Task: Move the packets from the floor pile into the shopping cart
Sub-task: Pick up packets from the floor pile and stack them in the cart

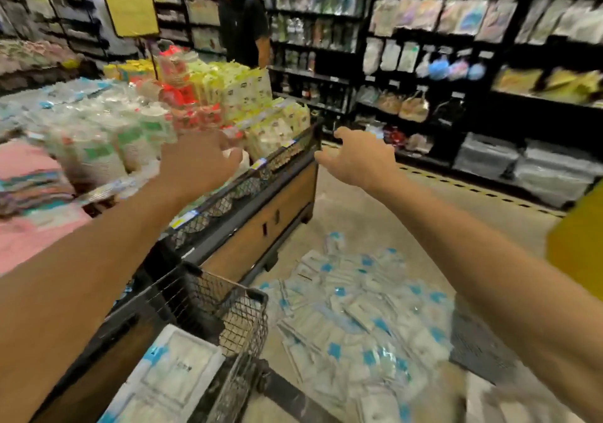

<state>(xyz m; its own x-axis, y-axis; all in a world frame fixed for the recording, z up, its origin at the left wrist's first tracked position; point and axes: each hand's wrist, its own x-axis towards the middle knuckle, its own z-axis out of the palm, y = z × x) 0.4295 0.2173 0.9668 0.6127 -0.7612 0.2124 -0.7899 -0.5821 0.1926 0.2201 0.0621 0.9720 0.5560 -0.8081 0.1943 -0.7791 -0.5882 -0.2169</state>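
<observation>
Reaching forward at chest height, both bare arms stretch out over the store aisle. The left hand (195, 165) is seen from the back above the edge of the wood-panelled display bin (261, 223); its fingers are hidden by blur, so I cannot tell whether it holds anything. The right hand (355, 161) hangs in the air with fingers loosely spread and curved, holding nothing. Below, the pile of white packets with blue labels (355, 308) lies spread on the grey floor (359, 213), just beside the black wire-mesh shopping cart (241, 318). 1 large white packet with blue print (173, 370) lies inside the cart. A person in a black shirt (241, 24) stands beyond the bin.
</observation>
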